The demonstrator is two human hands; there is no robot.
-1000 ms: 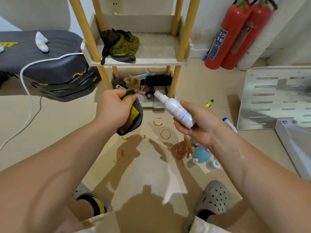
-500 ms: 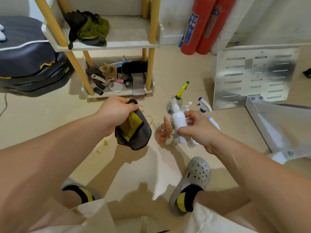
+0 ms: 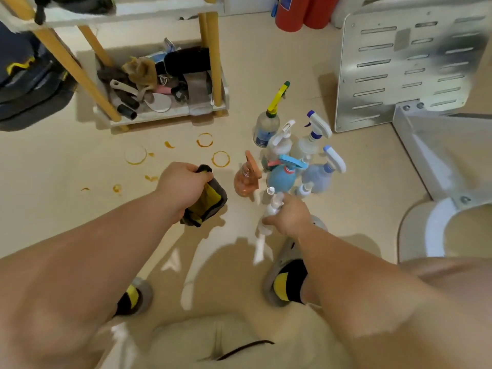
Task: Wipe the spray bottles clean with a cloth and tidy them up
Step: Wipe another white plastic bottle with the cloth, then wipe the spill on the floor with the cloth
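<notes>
My left hand (image 3: pixel 183 186) grips a bunched grey and yellow cloth (image 3: pixel 207 202) low over the floor. My right hand (image 3: pixel 290 218) holds a small white spray bottle (image 3: pixel 274 205) upright, just in front of a cluster of spray bottles standing on the floor. In that cluster are an orange bottle (image 3: pixel 246 178), a blue round bottle (image 3: pixel 282 175), a clear bottle with a yellow trigger (image 3: pixel 266 123), and several white and blue trigger bottles (image 3: pixel 323 169). A small white bottle (image 3: pixel 303 190) stands right beside my right hand.
A low shelf rack with yellow posts (image 3: pixel 215 59) holds rags and clutter at the back left. Brown ring stains (image 3: pixel 220 159) mark the floor. A perforated metal panel (image 3: pixel 404 65) leans at the right, red fire extinguishers (image 3: pixel 290 14) behind. My shoe (image 3: pixel 285 278) sits under my right arm.
My right hand has lowered the small white bottle from chest height down to the floor by the bottle cluster. The left hand with the cloth dropped too, and my view tilted downward.
</notes>
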